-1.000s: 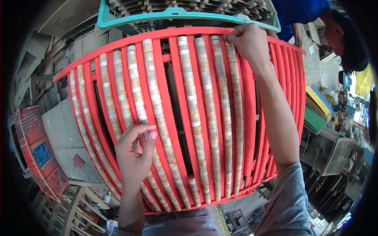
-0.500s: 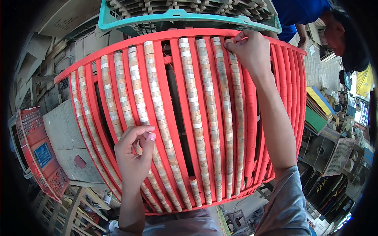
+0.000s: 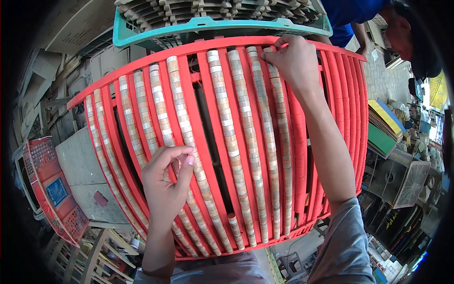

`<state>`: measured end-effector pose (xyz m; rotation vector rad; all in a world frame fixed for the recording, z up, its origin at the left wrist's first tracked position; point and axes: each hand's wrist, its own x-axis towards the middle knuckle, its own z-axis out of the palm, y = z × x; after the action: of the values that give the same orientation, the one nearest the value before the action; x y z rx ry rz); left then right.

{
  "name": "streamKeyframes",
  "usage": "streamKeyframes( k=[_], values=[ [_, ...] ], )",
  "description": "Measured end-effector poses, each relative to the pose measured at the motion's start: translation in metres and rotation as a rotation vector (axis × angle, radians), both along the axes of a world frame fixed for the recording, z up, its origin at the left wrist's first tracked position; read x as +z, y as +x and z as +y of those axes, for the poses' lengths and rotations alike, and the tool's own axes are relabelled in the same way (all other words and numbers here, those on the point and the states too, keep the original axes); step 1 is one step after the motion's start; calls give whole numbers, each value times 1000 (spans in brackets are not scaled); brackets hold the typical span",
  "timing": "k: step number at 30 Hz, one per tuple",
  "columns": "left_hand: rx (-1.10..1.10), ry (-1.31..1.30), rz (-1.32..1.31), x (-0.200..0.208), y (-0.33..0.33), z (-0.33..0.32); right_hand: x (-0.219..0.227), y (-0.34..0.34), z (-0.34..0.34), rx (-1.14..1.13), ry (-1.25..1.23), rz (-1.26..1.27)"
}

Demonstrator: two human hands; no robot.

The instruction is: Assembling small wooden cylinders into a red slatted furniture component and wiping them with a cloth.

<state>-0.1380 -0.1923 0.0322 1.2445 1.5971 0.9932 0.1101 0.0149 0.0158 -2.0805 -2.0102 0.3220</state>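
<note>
A large red slatted frame (image 3: 202, 111) lies before me. Its grooves hold long rows of small wooden pieces (image 3: 230, 135) in brown, tan and white. My right hand (image 3: 294, 61) reaches to the far end of the rightmost wooden row (image 3: 283, 113), thumb and forefinger pinched against its top pieces; whatever is between them is hidden. Over the left-middle rows hovers my left hand (image 3: 168, 182), fingers curled and thumb tip close to the forefinger. I cannot make out what it holds. A short row (image 3: 235, 225) fills only the near end of one groove.
Beyond the frame stands a teal crate (image 3: 222, 26) stacked with wooden parts. A red plastic basket (image 3: 54, 189) is at the left, beside grey boards (image 3: 78, 161). Another person (image 3: 350, 19) in blue is at the far right, near stacked coloured panels (image 3: 383, 128).
My left hand has shifted slightly right and up over the rows. The right hand stays at the top of its row, its pinch moved slightly left. The whole view has shifted a little.
</note>
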Motion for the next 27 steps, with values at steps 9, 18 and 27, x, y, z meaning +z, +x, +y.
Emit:
streamKeyframes(
  k=[9, 18, 27],
  values=[
    [-259, 349, 204, 3, 46, 103, 22, 34, -46, -41, 106, 233],
    [-393, 508, 573, -30, 101, 201, 17, 32, -85, -14, 85, 386],
    [-571, 494, 812, -35, 114, 218, 46, 57, -145, -79, 81, 535]
  ],
)
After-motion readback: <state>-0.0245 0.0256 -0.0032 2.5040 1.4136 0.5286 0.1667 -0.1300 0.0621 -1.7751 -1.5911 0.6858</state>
